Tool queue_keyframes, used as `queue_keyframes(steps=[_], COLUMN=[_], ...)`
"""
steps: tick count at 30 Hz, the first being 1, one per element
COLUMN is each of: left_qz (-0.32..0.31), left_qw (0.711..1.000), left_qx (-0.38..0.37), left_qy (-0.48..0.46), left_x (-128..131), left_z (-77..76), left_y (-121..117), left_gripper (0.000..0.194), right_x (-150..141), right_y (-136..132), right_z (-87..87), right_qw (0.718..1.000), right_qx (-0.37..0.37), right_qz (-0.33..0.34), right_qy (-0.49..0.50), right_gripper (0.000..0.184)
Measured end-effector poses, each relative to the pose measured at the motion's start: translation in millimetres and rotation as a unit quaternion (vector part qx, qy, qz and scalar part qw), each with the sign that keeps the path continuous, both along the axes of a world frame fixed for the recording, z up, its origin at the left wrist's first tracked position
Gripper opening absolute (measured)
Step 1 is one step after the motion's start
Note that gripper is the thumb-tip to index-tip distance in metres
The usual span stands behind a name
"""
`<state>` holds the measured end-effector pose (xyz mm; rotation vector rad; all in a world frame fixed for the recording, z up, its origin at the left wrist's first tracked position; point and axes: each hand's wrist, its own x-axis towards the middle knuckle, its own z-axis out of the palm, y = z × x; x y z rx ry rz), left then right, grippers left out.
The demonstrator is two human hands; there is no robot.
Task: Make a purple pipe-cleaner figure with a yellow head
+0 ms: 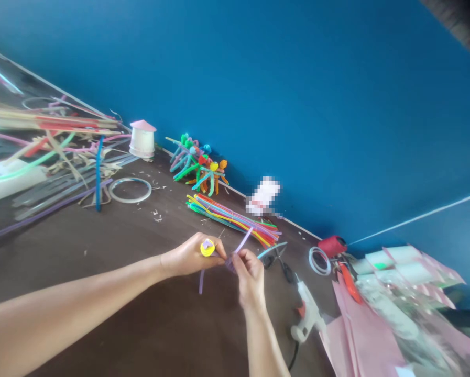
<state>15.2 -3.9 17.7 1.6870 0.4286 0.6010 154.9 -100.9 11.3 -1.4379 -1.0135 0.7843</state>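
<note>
My left hand (186, 255) is closed around a pipe cleaner figure whose yellow coiled top (207, 250) with a purple middle shows above the fingers. A purple strand (201, 283) hangs below that hand. Just to the right, my right hand (252, 275) pinches a purple pipe cleaner (244, 239), its free end pointing up and right. The fingertips of both hands nearly meet, and the purple piece between them is partly hidden. Beyond the hands lies a bundle of coloured pipe cleaners (230, 217).
Finished pipe cleaner figures (203, 162) stand by the blue wall, near a white cup with a pink top (142, 139). Scissors (280, 262) and a glue gun (307, 314) lie at right, beside pink sheets (366, 324). Sticks and strips (62, 125) crowd the left.
</note>
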Motion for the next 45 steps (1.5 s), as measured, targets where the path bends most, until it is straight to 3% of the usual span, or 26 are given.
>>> queue_keyframes(steps=[3,5,11,17,23,29,32,34,40,45], left_qz=[-0.069,-0.114,-0.147,-0.073,0.081,0.157,0.188,0.196,0.182,0.155], left_qw=[0.989,0.973,0.929,0.912,0.948,0.959,0.963,0.965,0.98,0.988], left_qx=[-0.128,-0.198,-0.327,-0.377,-0.284,-0.219,-0.184,-0.162,-0.083,-0.019], left_qy=[0.004,-0.017,-0.097,-0.146,-0.122,-0.083,-0.063,-0.059,-0.022,-0.01], left_x=[1,2,3,9,14,15,16,16,13,12], left_z=[-4.5,-9.6,-17.1,-16.4,-13.0,-12.3,-15.6,-17.2,-15.6,-11.7], left_y=[0,0,-1,-5,-6,-8,-7,-7,-6,-7], left_gripper=[0.016,0.018,0.02,0.02,0.02,0.017,0.016,0.016,0.015,0.011], right_x=[1,2,1,-4,-11,-20,-24,-25,-20,-12], right_y=[0,-1,-3,5,8,8,5,2,-7,-13], right_z=[-3.8,-4.8,-4.5,-10.7,-15.5,-16.3,-15.5,-13.2,0.3,13.4], right_qw=[0.977,0.955,0.925,0.921,0.934,0.968,0.995,0.998,0.949,0.908], right_qx=[-0.015,-0.025,-0.033,-0.018,-0.018,-0.044,-0.04,-0.033,0.009,0.059], right_qz=[0.054,0.095,0.149,0.085,0.02,-0.011,-0.02,-0.019,0.014,-0.001], right_qy=[0.204,0.281,0.347,0.379,0.356,0.248,0.083,-0.053,-0.314,-0.416], right_gripper=[0.02,0.018,0.016,0.018,0.016,0.021,0.022,0.024,0.024,0.019])
